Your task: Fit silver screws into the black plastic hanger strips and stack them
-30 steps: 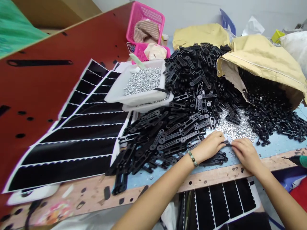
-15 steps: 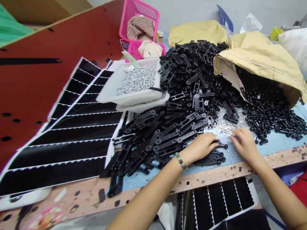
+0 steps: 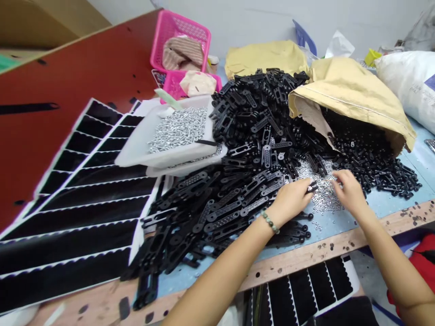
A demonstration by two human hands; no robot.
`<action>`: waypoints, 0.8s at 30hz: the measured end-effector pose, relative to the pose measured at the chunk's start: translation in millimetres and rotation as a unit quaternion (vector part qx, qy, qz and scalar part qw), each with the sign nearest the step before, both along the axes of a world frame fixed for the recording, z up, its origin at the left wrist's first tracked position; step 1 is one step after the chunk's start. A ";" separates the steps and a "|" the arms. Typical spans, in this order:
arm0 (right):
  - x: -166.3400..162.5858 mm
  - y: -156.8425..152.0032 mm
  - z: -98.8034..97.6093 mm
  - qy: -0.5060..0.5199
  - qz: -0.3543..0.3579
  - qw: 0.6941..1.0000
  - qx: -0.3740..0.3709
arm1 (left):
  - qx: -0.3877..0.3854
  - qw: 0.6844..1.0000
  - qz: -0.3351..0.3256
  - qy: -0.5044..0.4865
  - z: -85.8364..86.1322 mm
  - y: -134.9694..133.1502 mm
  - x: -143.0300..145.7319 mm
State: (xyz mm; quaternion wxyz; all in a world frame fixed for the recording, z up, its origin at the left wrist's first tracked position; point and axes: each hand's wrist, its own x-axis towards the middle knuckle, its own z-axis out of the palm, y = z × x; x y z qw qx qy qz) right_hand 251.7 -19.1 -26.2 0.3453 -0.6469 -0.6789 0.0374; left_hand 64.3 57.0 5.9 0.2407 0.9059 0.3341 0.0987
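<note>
My left hand (image 3: 292, 200), with a beaded bracelet at the wrist, is closed on a small black plastic piece (image 3: 312, 186). The piece's tip sticks out past the fingertips, above a spread of small silver nuts (image 3: 325, 202). Across from it, my right hand (image 3: 350, 192) has its thumb and fingers bent together at the right side of the nuts. Whatever lies between those fingertips is too small to make out. Below my left hand, several long black plastic arms (image 3: 295, 233) with round ends lie at the table's front.
Black slotted plastic parts (image 3: 231, 203) form a large heap on the left. Behind, a yellow sack (image 3: 356, 97) spills small black pieces (image 3: 390, 174). A white tub (image 3: 163, 156) holds silver screws (image 3: 183, 129). Black strip sheets (image 3: 74, 231) and pink baskets (image 3: 183, 22) are farther left.
The view has shifted. My left hand has moved from the long black arms to the nuts and now shows a black piece in its fingers. The nuts between my hands are more exposed.
</note>
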 end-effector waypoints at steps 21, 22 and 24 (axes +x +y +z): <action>25.3 3.4 -0.8 -0.033 -0.107 0.989 -0.096 | -0.267 0.944 0.115 -0.158 2.7 -7.5 -26.3; 21.7 2.1 2.9 0.041 -0.092 0.992 -0.079 | -0.270 0.943 0.114 -0.159 3.7 -8.9 -23.5; 9.5 -1.6 11.8 0.235 -0.042 0.970 -0.046 | -0.261 0.946 0.112 -0.157 5.7 -12.3 -18.3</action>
